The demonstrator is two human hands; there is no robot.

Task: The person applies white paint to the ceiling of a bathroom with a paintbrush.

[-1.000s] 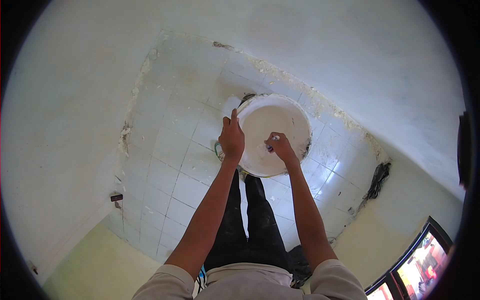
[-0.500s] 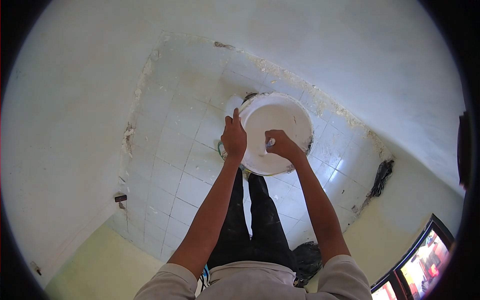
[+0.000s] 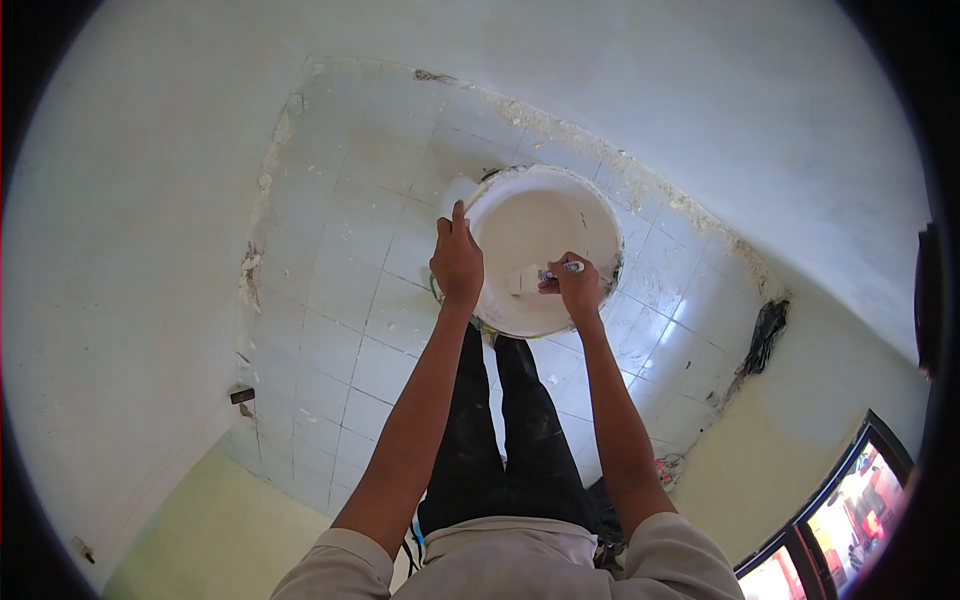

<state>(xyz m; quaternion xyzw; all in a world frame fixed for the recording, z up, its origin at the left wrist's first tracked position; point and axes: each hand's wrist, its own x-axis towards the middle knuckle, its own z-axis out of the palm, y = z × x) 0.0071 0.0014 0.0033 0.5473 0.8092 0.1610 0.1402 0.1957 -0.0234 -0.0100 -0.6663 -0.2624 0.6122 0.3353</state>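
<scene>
A round white bucket (image 3: 607,205) stands at about thigh height in front of me, with pale, creamy paint (image 3: 525,225) inside. My left hand (image 3: 458,262) is at its left rim, its index finger stretched along the edge and the other fingers curled round it. In my right hand (image 3: 578,284) is a paintbrush (image 3: 565,269) with a pale handle, held over the near right part of the bucket. The brush's wide head, coated white, points left over the paint. Whether the bristles touch the paint is hard to tell.
White floor tiles (image 3: 385,360) carry paint flecks and debris along the wall foot. Black crumpled plastic (image 3: 766,335) lies by the right wall. A small dark object (image 3: 242,396) is at the left wall. At lower right is a dark-framed window (image 3: 850,510).
My right hand has turned and moved slightly right, and the brush head now shows above the paint. My left hand stays at the rim. The view has shifted a little.
</scene>
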